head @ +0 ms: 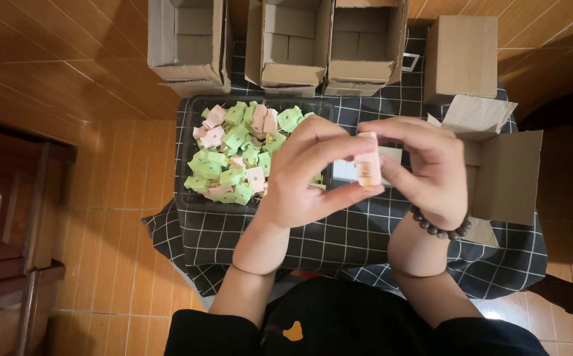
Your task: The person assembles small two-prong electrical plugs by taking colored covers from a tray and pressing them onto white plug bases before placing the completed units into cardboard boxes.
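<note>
- Head view: both hands meet over a dark checked cloth (365,244) on the floor, w/ a small pink piece (369,168) pinched between them.
- Left hand (309,175): thumb under, fingers curled over the top of the pink piece; closed on it.
- Right hand (431,168): fingertips on the piece's upper right side, also gripping; dark bead bracelet (441,227) on the wrist.
- Pink piece sits upright, above the cloth, just right of a black tray (191,198).
- Tray holds a heap of green & pink pieces (233,158), not touching the hands.
- Behind tray: three open cardboard boxes (296,43) in a row; closed small box (461,56) to the right; another open box (507,171) beside right hand.
</note>
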